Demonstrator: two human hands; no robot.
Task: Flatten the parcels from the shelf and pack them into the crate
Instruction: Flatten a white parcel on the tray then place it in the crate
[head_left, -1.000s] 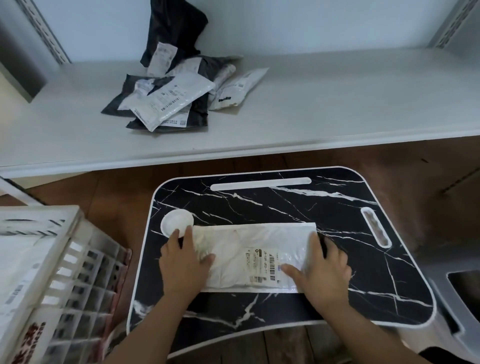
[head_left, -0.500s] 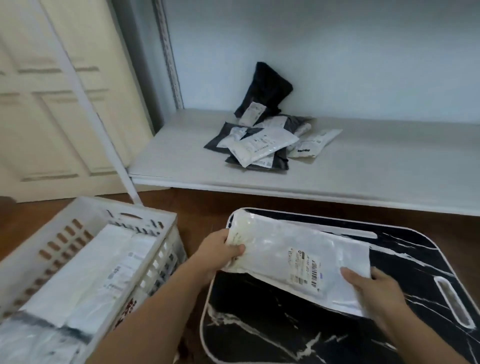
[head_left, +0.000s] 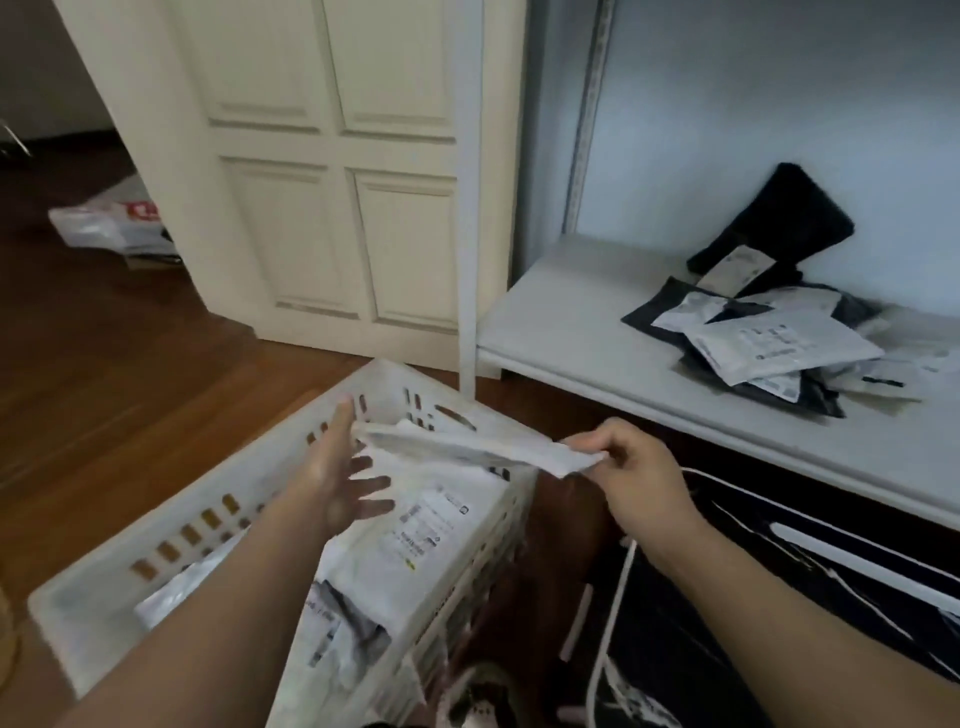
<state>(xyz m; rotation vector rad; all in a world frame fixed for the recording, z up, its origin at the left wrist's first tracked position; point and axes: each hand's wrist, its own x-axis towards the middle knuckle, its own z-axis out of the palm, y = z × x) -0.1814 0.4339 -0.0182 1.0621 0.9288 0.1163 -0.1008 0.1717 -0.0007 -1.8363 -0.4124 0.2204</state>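
**Flat Parcel Going Into the Crate**

Brown wood floor (head_left: 104, 364) runs under everything, with a cream door (head_left: 332, 171) behind.

Out in front, the right hand (head_left: 631, 480) pinches one end of a white parcel (head_left: 467, 449) between thumb and bent fingers. The left hand (head_left: 337, 480) is spread wide, fingers straight. Its thumb seems to touch the other end of the parcel, but it does not curl round it. The parcel looks thin and flat, and it hangs in the air just above the far end of the white crate (head_left: 208, 525).

Inside the crate lie other flat parcels (head_left: 415, 535), white and grey, with labels facing up. So some packing is done already.

To the right, a dark marble-look tray table (head_left: 779, 597) stands near the crate. Past it, on the white shelf (head_left: 571, 322), sits a pile of parcels (head_left: 769, 332), black ones and white ones, all mixed up. These have not been packed yet.

So I think the job is partly done. This parcel needs to be laid down in the crate. Then each one in the pile needs pressing flat and packing too.
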